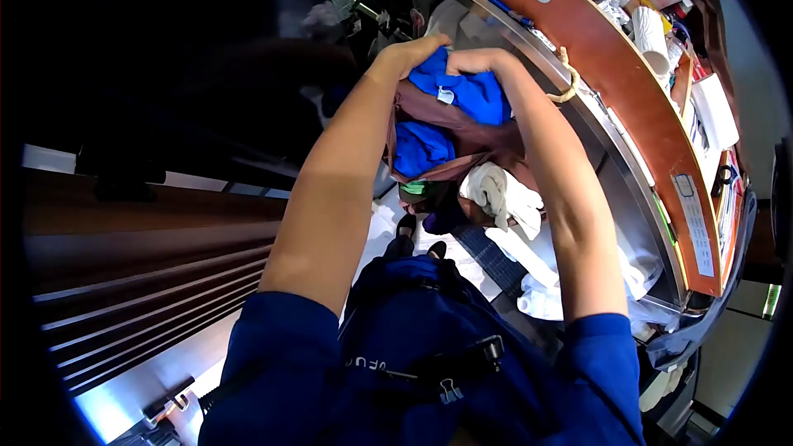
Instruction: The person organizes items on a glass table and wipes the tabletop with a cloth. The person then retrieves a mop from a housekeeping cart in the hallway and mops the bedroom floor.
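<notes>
Both arms reach forward over a brown cloth bag (pixel 438 118). My left hand (pixel 420 51) is closed on the upper left edge of a bright blue cloth (pixel 479 97), which looks like a garment with a small white tag. On the same cloth's top edge, my right hand (pixel 477 60) is bent inward, its fingertips partly hidden in the folds. A second blue bundle (pixel 421 149) lies in the bag's nearer opening, below the hands. White and beige cloths (pixel 502 194) sit to the right, under my right forearm.
A metal-edged counter (pixel 611 144) curves along the right, with a wooden shelf panel (pixel 591 41) above it. On the shelf are a white paper roll (pixel 651 37) and several papers. White plastic bags (pixel 541 293) lie low on the right. Dark slats (pixel 157 281) stand at left.
</notes>
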`<state>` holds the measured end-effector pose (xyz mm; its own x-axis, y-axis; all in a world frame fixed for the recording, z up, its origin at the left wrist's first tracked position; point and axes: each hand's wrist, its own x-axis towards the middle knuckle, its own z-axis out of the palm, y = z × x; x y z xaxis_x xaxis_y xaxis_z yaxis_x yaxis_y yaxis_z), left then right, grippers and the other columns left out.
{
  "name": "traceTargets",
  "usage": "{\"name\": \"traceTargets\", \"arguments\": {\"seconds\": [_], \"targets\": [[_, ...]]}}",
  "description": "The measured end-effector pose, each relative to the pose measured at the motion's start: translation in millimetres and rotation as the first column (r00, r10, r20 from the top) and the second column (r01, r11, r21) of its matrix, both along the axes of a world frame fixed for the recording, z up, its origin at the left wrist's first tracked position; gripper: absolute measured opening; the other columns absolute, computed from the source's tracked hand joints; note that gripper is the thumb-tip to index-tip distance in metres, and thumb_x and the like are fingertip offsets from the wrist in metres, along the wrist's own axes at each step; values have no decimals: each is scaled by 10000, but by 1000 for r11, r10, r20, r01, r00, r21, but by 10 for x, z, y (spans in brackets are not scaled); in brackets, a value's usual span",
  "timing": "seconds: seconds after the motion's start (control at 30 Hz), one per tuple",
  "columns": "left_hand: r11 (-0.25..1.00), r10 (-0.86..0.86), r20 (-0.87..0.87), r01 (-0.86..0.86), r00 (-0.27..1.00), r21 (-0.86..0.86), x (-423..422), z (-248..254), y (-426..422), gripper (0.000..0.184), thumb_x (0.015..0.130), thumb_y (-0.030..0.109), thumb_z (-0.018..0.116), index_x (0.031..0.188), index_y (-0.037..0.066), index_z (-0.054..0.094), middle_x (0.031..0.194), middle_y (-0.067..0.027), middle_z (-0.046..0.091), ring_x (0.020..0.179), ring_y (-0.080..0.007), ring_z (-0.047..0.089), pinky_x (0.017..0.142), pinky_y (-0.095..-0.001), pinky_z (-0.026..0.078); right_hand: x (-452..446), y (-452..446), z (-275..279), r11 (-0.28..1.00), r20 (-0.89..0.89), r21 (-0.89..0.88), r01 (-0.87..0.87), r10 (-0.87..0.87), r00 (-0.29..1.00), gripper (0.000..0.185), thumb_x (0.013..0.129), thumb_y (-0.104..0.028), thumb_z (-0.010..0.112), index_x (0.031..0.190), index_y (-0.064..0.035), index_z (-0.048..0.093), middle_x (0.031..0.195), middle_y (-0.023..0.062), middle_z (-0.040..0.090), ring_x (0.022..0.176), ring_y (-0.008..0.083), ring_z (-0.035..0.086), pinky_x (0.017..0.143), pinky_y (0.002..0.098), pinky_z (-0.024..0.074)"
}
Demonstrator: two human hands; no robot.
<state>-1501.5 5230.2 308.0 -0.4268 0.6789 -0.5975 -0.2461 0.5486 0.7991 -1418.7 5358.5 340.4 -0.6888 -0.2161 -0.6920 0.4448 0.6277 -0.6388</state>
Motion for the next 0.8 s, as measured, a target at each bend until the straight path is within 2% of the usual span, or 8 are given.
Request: {"name": "traceTargets", "arguments": {"seconds": [0.1, 0.3, 0.33, 0.43, 0.5, 0.57, 0.67, 0.8], "targets": [[981, -184, -119, 190, 976, 43, 169, 180, 3, 513, 864, 474, 437, 1152, 68, 561, 1150, -63, 581, 1005, -177, 527, 894, -318, 400, 168, -347, -71, 878, -365, 156, 453, -375, 852, 232, 655, -196, 609, 795, -13, 629, 720, 91, 627, 599, 195, 571, 560, 335, 466], [966, -28, -103, 53, 994, 252, 214, 117, -43, 584, 907, 487, 381, 1214, 5, 500, 1201, -84, 537, 1082, -177, 478, 977, -288, 320, -22, -376, 321, 926, 17, 331, -182, 188, 982, 380, 651, -199, 665, 974, -2, 628, 893, 119, 651, 754, 214, 599, 701, 334, 482], [916, -1, -179, 72, 984, 395, 150, -168, 90, 603, 914, 494, 361, 1216, -13, 490, 1218, -92, 527, 1100, -182, 472, 990, -291, 310, -35, -70, -113, 988, -304, 102, -115, 141, 942, 490, 667, -214, 703, 1117, -50, 599, 1060, 134, 627, 935, 207, 575, 831, 330, 450], [995, -81, -412, 98, 908, 20, 251, -54, -11, 723, 897, 541, 211, 1272, -29, 448, 1359, -260, 360, 1301, -327, 317, 1069, -336, 230, -132, -269, -389, 854, -332, 519, -41, 246, 910, 468, 708, -261, 690, 1131, -86, 593, 1171, 154, 572, 1057, 243, 529, 911, 356, 408], [988, -146, -711, 61, 688, -144, 423, 216, -232, 619, 903, 469, 283, 1171, -23, 543, 1262, -263, 469, 1215, -384, 406, 1027, -395, 299, -317, -293, -1078, 918, -670, 335, 212, 74, 739, 438, 713, -295, 665, 1092, -83, 615, 1155, 171, 575, 1064, 280, 535, 902, 375, 415], [925, 356, -923, -84, -146, 370, 901, 424, -426, 314, 819, 237, 542, 1021, -2, 569, 1045, -219, 535, 1020, -403, 488, 865, -475, 402, -385, -274, -1463, 945, -750, 227, 234, 16, 662, 419, 718, -330, 640, 1053, -79, 637, 1139, 188, 578, 1072, 317, 540, 892, 393, 422], [766, 615, -789, 237, 3, 598, 1465, 426, -908, 126, 696, -1, 554, 820, -15, 541, 870, -192, 543, 795, -371, 496, 730, -424, 434, -245, -312, -790, 927, -549, 365, 92, 134, 825, 398, 714, -307, 652, 1021, -55, 636, 1038, 179, 625, 973, 310, 591, 829, 369, 457], [946, 323, -927, -57, 190, 318, 1768, -288, -1146, 233, 650, -23, 598, 866, 21, 522, 977, -159, 511, 913, -331, 516, 759, -414, 454, -29, -459, -326, 909, -668, 339, 243, 51, 742, 361, 695, -314, 655, 909, -24, 649, 895, 192, 651, 851, 326, 631, 753, 379, 483]]}}
